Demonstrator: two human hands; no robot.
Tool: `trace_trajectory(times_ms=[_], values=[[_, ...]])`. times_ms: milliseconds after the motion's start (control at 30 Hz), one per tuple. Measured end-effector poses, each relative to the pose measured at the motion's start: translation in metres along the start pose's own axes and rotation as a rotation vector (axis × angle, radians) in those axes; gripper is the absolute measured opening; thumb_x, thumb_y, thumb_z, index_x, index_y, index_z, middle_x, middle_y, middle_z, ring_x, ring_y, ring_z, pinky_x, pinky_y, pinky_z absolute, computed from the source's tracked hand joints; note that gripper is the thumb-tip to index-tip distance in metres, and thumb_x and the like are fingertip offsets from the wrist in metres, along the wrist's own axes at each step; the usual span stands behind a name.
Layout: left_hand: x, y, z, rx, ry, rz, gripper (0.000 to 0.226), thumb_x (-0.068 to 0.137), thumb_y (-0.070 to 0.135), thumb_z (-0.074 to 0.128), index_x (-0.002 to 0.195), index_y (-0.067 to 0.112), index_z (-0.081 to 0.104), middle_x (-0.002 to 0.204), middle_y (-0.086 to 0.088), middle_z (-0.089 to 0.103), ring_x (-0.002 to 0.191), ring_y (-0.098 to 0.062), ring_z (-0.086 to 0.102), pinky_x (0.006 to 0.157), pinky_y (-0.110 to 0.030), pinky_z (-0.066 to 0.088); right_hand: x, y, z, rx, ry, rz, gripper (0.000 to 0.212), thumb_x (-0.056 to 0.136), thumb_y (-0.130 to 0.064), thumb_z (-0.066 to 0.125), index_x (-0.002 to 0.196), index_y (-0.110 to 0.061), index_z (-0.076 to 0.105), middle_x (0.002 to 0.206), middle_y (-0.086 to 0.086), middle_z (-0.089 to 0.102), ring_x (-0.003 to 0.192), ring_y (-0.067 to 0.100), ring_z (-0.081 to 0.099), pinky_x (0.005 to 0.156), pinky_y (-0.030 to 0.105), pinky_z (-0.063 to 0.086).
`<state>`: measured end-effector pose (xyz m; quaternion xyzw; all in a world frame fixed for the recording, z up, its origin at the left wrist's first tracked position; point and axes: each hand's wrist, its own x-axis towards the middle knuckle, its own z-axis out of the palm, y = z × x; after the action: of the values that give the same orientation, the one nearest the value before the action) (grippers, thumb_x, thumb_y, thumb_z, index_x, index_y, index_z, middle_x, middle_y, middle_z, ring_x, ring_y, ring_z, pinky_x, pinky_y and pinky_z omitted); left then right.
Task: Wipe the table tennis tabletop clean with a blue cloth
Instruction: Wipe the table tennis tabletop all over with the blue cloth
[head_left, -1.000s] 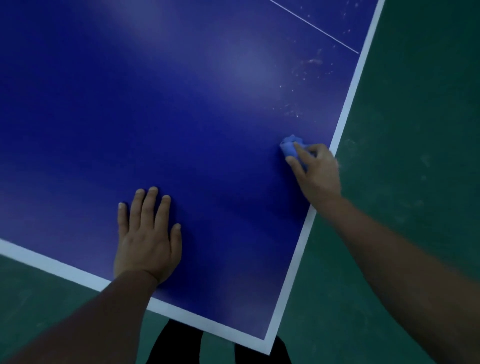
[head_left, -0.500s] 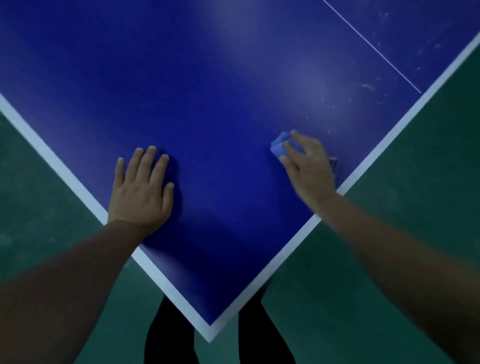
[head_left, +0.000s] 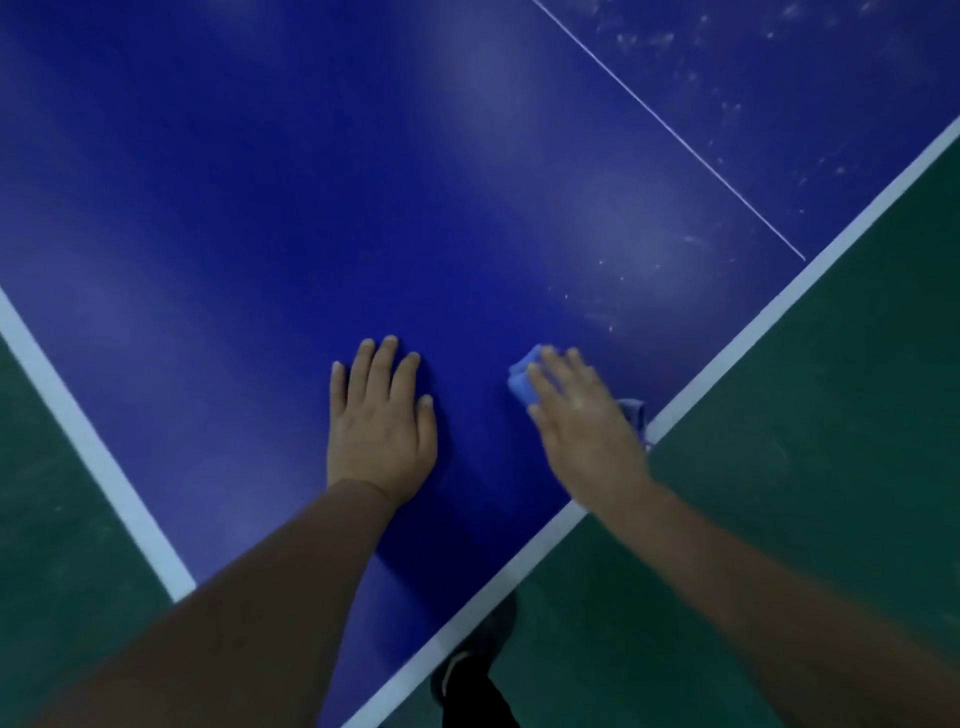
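Note:
The dark blue table tennis tabletop (head_left: 260, 208) fills most of the view, one corner pointing toward me. My left hand (head_left: 382, 421) lies flat on it, fingers straight and together. Just to its right, my right hand (head_left: 584, 421) presses a light blue cloth (head_left: 521, 383) onto the surface beside the white right edge line (head_left: 779, 306). Its fingers look straight and lie over the cloth, which mostly sits hidden under the palm. A small piece of cloth shows by the wrist side. The right hand is slightly blurred.
Pale dust specks and smears (head_left: 727, 109) dot the tabletop at the upper right, beyond a thin white centre line (head_left: 670, 130). Green floor (head_left: 831, 467) surrounds the table on both sides. My dark shoe (head_left: 467, 670) stands below the right edge.
My right hand has slid the cloth leftward over the tabletop, ending closer to my left hand, and its fingers have flattened. The left hand stays planted while the view has turned.

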<state>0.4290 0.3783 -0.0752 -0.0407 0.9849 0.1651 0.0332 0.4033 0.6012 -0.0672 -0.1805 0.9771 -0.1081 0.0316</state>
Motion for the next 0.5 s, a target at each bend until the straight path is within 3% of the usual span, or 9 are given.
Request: trace_trajectory(times_ms=[100, 200, 333, 400, 500], values=[[0.0, 0.001, 0.009, -0.019, 0.083, -0.035, 0.059, 0.097, 0.038, 0.029, 0.147, 0.008, 0.04, 0.158, -0.013, 0.032, 0.151, -0.029, 0.017, 0.123, -0.05, 0.004, 0.033, -0.021, 0.01, 0.027, 0.009, -0.079, 0.045, 0.105, -0.032, 0.036, 0.142, -0.012, 0.053, 0.153, 0.005, 0.046, 0.145, 0.029, 0.037, 0.114, 0.046, 0.04], [0.0, 0.0, 0.011, -0.017, 0.138, -0.055, 0.06, 0.097, 0.035, 0.03, 0.146, 0.002, 0.039, 0.157, -0.018, 0.032, 0.149, -0.033, 0.02, 0.123, -0.052, 0.006, 0.099, -0.056, 0.023, 0.061, 0.073, -0.069, 0.046, 0.106, -0.035, 0.038, 0.149, -0.019, 0.044, 0.159, -0.001, 0.037, 0.151, 0.025, 0.024, 0.119, 0.041, 0.031], [0.007, -0.002, 0.013, 0.015, 0.088, -0.015, 0.058, 0.097, 0.035, 0.028, 0.144, 0.004, 0.043, 0.155, -0.017, 0.036, 0.148, -0.032, 0.024, 0.12, -0.057, 0.011, 0.179, -0.094, 0.032, 0.087, 0.099, -0.033, 0.044, 0.106, -0.031, 0.04, 0.147, -0.017, 0.045, 0.156, 0.002, 0.042, 0.149, 0.029, 0.027, 0.121, 0.037, 0.022], [0.009, -0.003, 0.012, 0.044, 0.065, -0.005, 0.058, 0.096, 0.036, 0.029, 0.142, 0.005, 0.047, 0.154, -0.017, 0.038, 0.147, -0.033, 0.025, 0.12, -0.057, 0.01, 0.174, -0.072, 0.025, 0.032, 0.123, 0.021, 0.043, 0.103, -0.024, 0.041, 0.144, -0.015, 0.048, 0.152, 0.003, 0.046, 0.146, 0.03, 0.032, 0.117, 0.039, 0.028], [0.009, -0.001, 0.012, 0.054, 0.041, -0.009, 0.058, 0.096, 0.038, 0.029, 0.14, 0.005, 0.049, 0.154, -0.017, 0.037, 0.147, -0.034, 0.023, 0.12, -0.057, 0.007, 0.123, 0.015, 0.009, -0.065, 0.142, 0.259, 0.05, 0.09, -0.007, 0.049, 0.141, -0.007, 0.048, 0.144, 0.015, 0.051, 0.134, 0.038, 0.044, 0.107, 0.046, 0.042]])
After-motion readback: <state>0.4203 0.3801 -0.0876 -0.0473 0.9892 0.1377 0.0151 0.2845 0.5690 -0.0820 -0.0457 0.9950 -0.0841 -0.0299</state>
